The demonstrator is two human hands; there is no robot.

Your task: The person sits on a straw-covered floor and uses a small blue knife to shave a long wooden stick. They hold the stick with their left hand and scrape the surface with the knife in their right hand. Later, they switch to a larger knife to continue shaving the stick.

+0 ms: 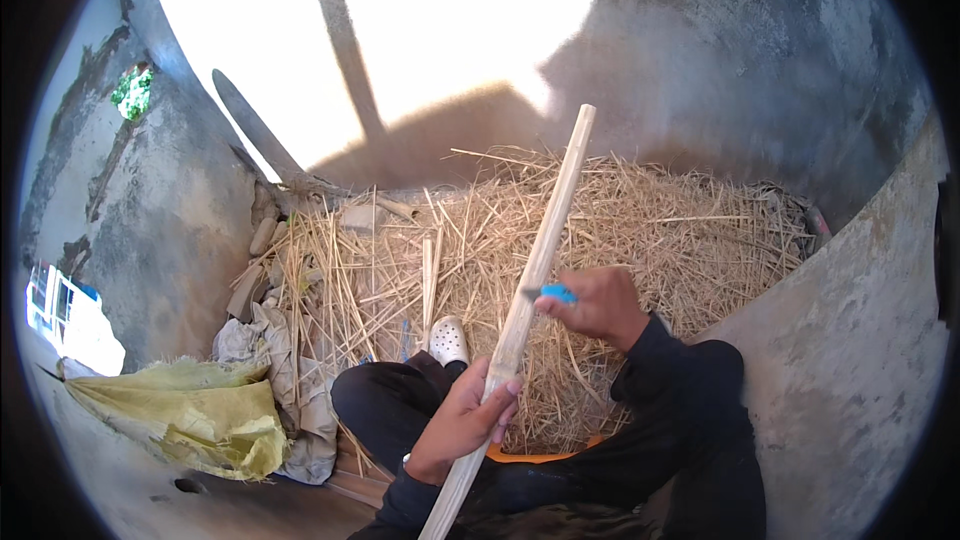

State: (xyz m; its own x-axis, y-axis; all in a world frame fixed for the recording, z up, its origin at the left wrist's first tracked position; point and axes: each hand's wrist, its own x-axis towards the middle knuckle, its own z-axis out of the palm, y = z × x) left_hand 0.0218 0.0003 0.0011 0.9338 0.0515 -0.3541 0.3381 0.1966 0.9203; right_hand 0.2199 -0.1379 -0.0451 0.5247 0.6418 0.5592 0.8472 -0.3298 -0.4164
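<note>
We've got the long pale stick (530, 270) gripped low in our left hand (462, 420), slanting away over the straw pile (640, 230), while our right hand (598, 302) clamps what looks like a blue-handled knife (552, 292) against it, so a slip could nick the left fingers.

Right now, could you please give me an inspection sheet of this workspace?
Surface: concrete floor, partly sunlit, mostly under straw.
Job's things: long pale stick, slanting up and away; blue-handled knife against its side.
Clutter: yellow sack, grey cloth, wood scraps, white shoe.
Hands: left hand grips the stick low down; right hand holds the knife.
Cables: nothing seen.
Surroundings: grey plastered walls; a curved blade leans in the corner.
</note>
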